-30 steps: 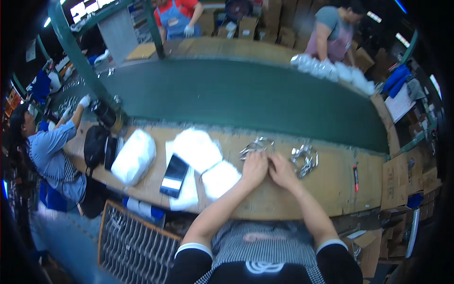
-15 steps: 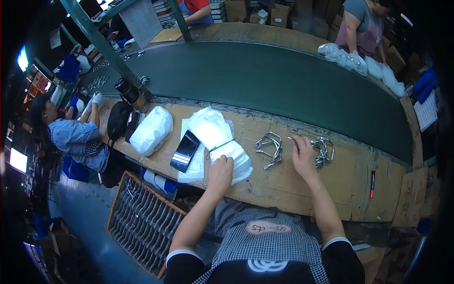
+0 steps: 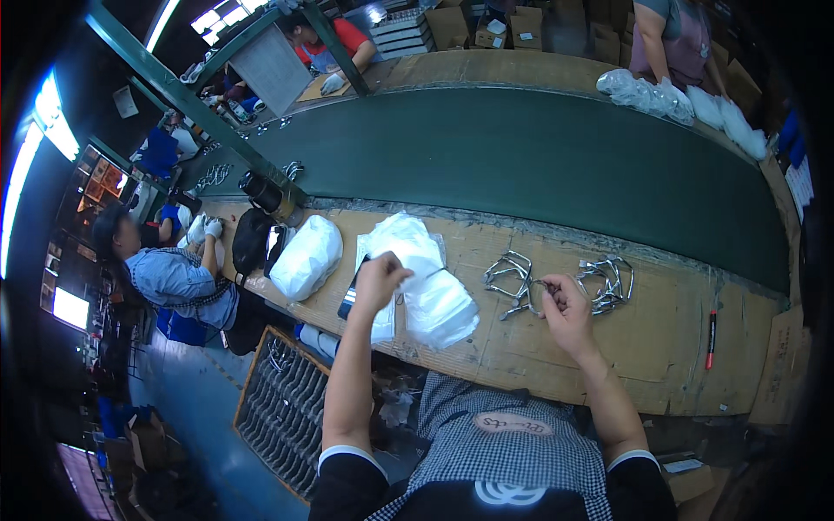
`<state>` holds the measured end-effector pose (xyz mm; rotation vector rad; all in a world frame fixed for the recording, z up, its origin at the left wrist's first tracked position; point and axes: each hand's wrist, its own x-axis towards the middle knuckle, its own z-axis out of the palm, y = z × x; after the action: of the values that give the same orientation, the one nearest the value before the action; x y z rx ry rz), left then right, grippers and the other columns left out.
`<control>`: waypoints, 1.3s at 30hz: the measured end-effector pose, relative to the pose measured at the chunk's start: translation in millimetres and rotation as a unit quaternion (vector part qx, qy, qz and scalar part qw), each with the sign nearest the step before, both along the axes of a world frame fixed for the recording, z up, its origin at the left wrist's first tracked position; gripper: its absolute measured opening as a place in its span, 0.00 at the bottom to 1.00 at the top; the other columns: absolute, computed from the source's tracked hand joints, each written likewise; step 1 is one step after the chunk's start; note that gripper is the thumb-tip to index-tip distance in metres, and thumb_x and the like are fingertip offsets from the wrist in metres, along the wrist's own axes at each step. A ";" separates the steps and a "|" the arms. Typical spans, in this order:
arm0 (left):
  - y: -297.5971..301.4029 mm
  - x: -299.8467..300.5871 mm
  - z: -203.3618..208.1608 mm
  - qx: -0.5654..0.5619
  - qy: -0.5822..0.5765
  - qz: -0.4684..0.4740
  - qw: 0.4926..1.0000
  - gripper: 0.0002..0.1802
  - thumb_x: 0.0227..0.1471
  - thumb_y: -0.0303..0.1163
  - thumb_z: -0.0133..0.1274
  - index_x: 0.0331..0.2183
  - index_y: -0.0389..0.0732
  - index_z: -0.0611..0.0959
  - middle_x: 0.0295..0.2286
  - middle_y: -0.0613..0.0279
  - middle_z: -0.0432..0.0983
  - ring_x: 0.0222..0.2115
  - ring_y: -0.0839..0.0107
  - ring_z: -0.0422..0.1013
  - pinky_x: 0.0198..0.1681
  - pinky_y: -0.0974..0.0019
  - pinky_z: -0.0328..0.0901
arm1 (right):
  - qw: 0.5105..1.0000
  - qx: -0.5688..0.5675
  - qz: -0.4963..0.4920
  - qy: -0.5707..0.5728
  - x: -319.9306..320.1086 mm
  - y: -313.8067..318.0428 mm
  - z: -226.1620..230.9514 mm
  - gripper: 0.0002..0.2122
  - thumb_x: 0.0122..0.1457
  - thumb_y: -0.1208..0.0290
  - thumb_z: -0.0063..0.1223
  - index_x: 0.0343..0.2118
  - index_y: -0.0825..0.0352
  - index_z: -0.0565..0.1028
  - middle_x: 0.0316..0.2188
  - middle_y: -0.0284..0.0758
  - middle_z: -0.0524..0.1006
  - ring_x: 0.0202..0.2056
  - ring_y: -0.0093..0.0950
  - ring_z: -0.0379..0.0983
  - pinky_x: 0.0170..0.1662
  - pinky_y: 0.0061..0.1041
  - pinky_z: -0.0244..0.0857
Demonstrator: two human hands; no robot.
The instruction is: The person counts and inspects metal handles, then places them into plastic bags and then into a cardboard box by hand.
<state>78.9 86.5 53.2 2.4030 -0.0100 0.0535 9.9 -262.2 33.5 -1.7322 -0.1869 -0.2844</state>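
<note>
My left hand (image 3: 380, 282) is raised over the dark phone (image 3: 348, 300), its fingers pinched together; whether anything is between them cannot be made out. Beside it lies a stack of white plastic bags (image 3: 439, 308), spread on the cardboard-covered bench. My right hand (image 3: 569, 314) has its fingers curled, with the tips closed on a small shiny metal piece (image 3: 542, 285). Left of that hand is a loose group of bent chrome metal pieces (image 3: 511, 271). Just beyond it, to the right, sits a second tangle of similar bent chrome pieces (image 3: 615, 282).
A dark green conveyor belt (image 3: 539, 148) runs behind the bench. A full white bag (image 3: 307, 258), black pouch (image 3: 253, 240) and dark flask (image 3: 265, 193) stand left; a red marker (image 3: 711, 339) lies right. A compartmented crate (image 3: 282, 412) is below left. Co-workers (image 3: 178, 282) are nearby.
My left hand has risen from the plastic bags and moved left over the phone. My right hand has drawn back from the right tangle, its fingers more curled. The whole view has shifted slightly.
</note>
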 end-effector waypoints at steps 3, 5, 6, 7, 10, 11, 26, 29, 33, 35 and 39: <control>3.8 7.6 13.6 0.038 -0.008 0.050 0.998 0.09 0.47 0.28 0.61 0.28 0.35 0.78 0.23 0.54 0.77 0.25 0.60 0.74 0.30 0.60 0.66 | 0.998 0.037 0.038 0.046 -1.2 9.0 -1.3 0.07 0.59 0.83 0.49 0.41 0.72 0.72 0.28 0.32 0.72 0.22 0.16 0.70 0.24 0.16 0.64; -7.4 11.0 11.7 0.287 -0.311 0.102 0.900 0.07 0.47 0.24 0.56 0.32 0.36 0.78 0.29 0.53 0.75 0.30 0.56 0.71 0.35 0.56 0.65 | 0.984 0.112 0.080 0.111 -1.7 15.8 -6.8 0.07 0.61 0.81 0.48 0.41 0.72 0.71 0.27 0.31 0.73 0.21 0.16 0.71 0.24 0.16 0.64; -13.5 4.9 10.0 0.256 -0.345 0.071 0.900 0.11 0.46 0.20 0.52 0.35 0.38 0.78 0.33 0.52 0.71 0.33 0.52 0.68 0.37 0.53 0.63 | 0.984 0.110 0.080 0.111 -3.3 19.9 -7.5 0.07 0.61 0.81 0.48 0.41 0.72 0.71 0.27 0.31 0.73 0.21 0.16 0.71 0.24 0.16 0.64; -19.0 0.1 -2.6 0.225 -0.333 0.064 0.914 0.10 0.46 0.22 0.54 0.35 0.39 0.78 0.31 0.53 0.73 0.32 0.53 0.70 0.36 0.54 0.63 | 0.977 0.124 0.092 0.147 -2.6 25.4 -7.3 0.06 0.62 0.80 0.48 0.42 0.71 0.71 0.26 0.31 0.74 0.21 0.15 0.71 0.23 0.16 0.64; -54.7 -41.7 -26.7 0.155 -0.163 -0.103 0.969 0.18 0.43 0.36 0.64 0.35 0.38 0.77 0.32 0.54 0.73 0.34 0.55 0.71 0.37 0.56 0.65 | 0.966 0.140 0.106 0.189 3.9 39.2 -14.4 0.06 0.63 0.78 0.48 0.41 0.71 0.70 0.25 0.30 0.74 0.21 0.15 0.71 0.22 0.17 0.65; -66.6 -55.4 -24.9 0.199 -0.165 -0.097 0.961 0.26 0.40 0.42 0.67 0.39 0.38 0.77 0.36 0.52 0.72 0.37 0.55 0.70 0.39 0.56 0.65 | 0.965 0.143 0.111 0.191 6.1 42.9 -17.5 0.06 0.63 0.77 0.48 0.41 0.70 0.70 0.25 0.30 0.73 0.21 0.15 0.71 0.21 0.17 0.65; -64.7 -75.9 -51.3 0.279 -0.087 -0.090 0.952 0.13 0.45 0.33 0.61 0.32 0.38 0.77 0.29 0.55 0.73 0.30 0.57 0.72 0.31 0.57 0.65 | 0.990 0.073 -0.028 0.117 56.0 29.0 -25.9 0.03 0.63 0.78 0.47 0.38 0.70 0.68 0.22 0.31 0.72 0.20 0.18 0.72 0.21 0.19 0.67; -69.4 -71.7 -37.9 0.228 -0.096 -0.047 0.968 0.11 0.45 0.32 0.61 0.26 0.38 0.76 0.24 0.55 0.72 0.24 0.56 0.71 0.26 0.58 0.64 | 0.993 0.032 0.022 0.116 49.4 27.5 -11.6 0.05 0.63 0.77 0.48 0.40 0.70 0.71 0.24 0.32 0.73 0.22 0.19 0.73 0.22 0.19 0.67; -73.7 -70.0 -19.8 0.167 -0.163 -0.027 0.972 0.11 0.44 0.30 0.63 0.24 0.38 0.76 0.21 0.57 0.72 0.21 0.57 0.71 0.25 0.59 0.65 | 0.983 -0.164 0.067 -0.043 42.3 25.9 4.0 0.04 0.62 0.77 0.50 0.37 0.71 0.75 0.26 0.32 0.75 0.23 0.19 0.73 0.25 0.19 0.68; -74.8 -67.0 -17.4 0.136 -0.212 -0.009 0.968 0.10 0.43 0.30 0.64 0.24 0.37 0.78 0.23 0.58 0.74 0.21 0.59 0.72 0.24 0.61 0.65 | 0.988 -0.137 0.071 -0.025 39.0 26.8 11.6 0.03 0.61 0.77 0.51 0.36 0.71 0.75 0.26 0.32 0.76 0.23 0.19 0.73 0.26 0.19 0.68; -75.9 -67.6 -10.0 0.104 -0.232 0.002 0.967 0.08 0.44 0.27 0.64 0.26 0.37 0.80 0.23 0.58 0.75 0.21 0.62 0.72 0.24 0.64 0.65 | 0.987 0.053 0.119 0.093 32.8 27.5 31.3 0.03 0.60 0.78 0.53 0.36 0.71 0.75 0.26 0.32 0.76 0.23 0.18 0.73 0.24 0.16 0.65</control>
<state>11.3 10.6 43.1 2.5427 -0.2397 0.6431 42.8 -234.7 64.8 -1.6026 -0.2349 0.0430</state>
